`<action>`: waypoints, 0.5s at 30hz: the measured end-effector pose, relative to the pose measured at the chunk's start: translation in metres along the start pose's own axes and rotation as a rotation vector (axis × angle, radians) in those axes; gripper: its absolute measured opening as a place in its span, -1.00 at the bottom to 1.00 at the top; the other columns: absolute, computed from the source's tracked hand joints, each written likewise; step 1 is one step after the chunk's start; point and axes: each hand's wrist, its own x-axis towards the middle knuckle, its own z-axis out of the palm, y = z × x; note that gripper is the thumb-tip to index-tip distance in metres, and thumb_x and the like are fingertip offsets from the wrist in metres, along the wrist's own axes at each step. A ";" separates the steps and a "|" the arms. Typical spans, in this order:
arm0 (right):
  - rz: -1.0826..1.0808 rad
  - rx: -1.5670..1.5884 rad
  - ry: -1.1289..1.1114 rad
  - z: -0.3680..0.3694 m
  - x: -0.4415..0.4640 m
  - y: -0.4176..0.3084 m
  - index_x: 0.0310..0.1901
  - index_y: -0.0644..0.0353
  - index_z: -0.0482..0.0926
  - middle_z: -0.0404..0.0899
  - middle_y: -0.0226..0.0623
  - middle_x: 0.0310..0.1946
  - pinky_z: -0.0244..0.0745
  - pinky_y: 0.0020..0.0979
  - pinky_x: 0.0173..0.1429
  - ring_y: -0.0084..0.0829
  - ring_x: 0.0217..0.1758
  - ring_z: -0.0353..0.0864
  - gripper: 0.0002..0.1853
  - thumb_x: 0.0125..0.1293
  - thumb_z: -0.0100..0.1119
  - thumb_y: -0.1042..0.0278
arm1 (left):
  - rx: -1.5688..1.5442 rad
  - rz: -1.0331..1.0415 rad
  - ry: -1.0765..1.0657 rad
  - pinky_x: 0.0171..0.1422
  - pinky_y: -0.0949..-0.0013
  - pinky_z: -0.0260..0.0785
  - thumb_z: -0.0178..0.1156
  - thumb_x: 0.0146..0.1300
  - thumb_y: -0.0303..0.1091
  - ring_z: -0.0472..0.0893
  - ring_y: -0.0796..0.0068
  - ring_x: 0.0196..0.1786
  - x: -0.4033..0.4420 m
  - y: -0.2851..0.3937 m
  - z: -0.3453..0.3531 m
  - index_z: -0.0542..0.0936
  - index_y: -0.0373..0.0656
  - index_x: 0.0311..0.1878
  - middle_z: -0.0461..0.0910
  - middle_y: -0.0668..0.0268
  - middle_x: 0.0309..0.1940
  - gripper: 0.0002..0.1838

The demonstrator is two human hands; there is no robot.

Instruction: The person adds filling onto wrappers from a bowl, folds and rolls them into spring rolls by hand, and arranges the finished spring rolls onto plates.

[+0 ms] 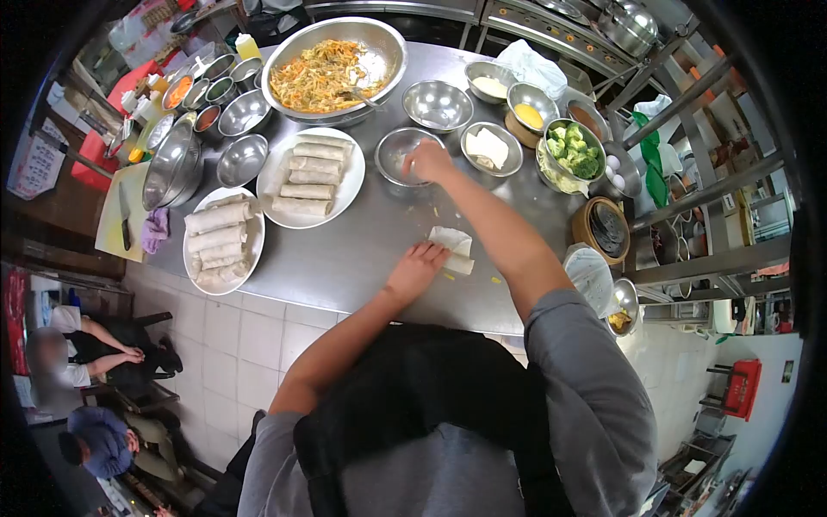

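My left hand [416,269] holds down a partly rolled spring roll [458,262] on the steel table, its wrapper flap [448,238] still flat on the far side. My right hand [428,162] reaches into a small steel bowl [385,164], fingers drawn together and pointing down; what the fingertips touch is unclear. Left of the hands, finished spring rolls lie in rows on a white plate [346,200] and on a second white plate [255,258]. A large steel bowl [398,53] of shredded filling [323,73] stands behind them.
Steel bowls of white slabs [487,148], yellow liquid [528,115] and broccoli [572,151] line the right side. A knife [125,220] lies on a cutting board [108,211] at far left. A metal rack [715,215] borders the right; people sit at lower left.
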 end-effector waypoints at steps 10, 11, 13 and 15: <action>-0.235 0.502 -0.153 0.014 -0.195 0.092 0.17 -0.18 0.66 0.55 -0.32 -0.14 0.46 -0.30 0.11 -0.30 -0.07 0.54 -0.40 0.12 0.10 0.66 | -0.092 0.016 -0.041 0.48 0.17 0.25 0.02 0.32 -0.35 0.45 0.23 0.36 0.002 -0.003 -0.001 0.48 -0.11 0.32 0.51 0.24 0.28 -0.52; -0.155 0.207 -0.111 0.029 -0.220 0.093 0.24 -0.33 0.62 0.48 -0.32 -0.14 0.45 -0.27 0.11 -0.25 -0.05 0.51 -0.30 0.10 0.16 0.66 | -0.077 0.025 -0.018 0.46 0.17 0.27 0.03 0.31 -0.35 0.46 0.25 0.35 0.001 -0.003 -0.001 0.49 -0.11 0.30 0.51 0.25 0.27 -0.53; -0.080 -0.077 -0.109 0.023 -0.254 0.059 0.31 -0.53 0.52 0.44 -0.30 -0.10 0.44 -0.23 0.11 -0.24 0.03 0.48 -0.23 0.13 0.20 0.63 | -0.044 0.045 0.026 0.42 0.19 0.30 0.06 0.27 -0.35 0.48 0.27 0.31 0.001 -0.003 -0.004 0.50 -0.11 0.25 0.52 0.26 0.23 -0.55; -0.037 -0.265 -0.081 0.021 -0.262 0.050 0.36 -0.64 0.44 0.42 -0.30 -0.09 0.42 -0.20 0.10 -0.26 0.07 0.47 -0.21 0.20 0.18 0.57 | -0.048 0.047 0.032 0.42 0.19 0.30 0.06 0.26 -0.35 0.48 0.28 0.31 0.002 -0.002 -0.005 0.50 -0.11 0.25 0.52 0.26 0.22 -0.54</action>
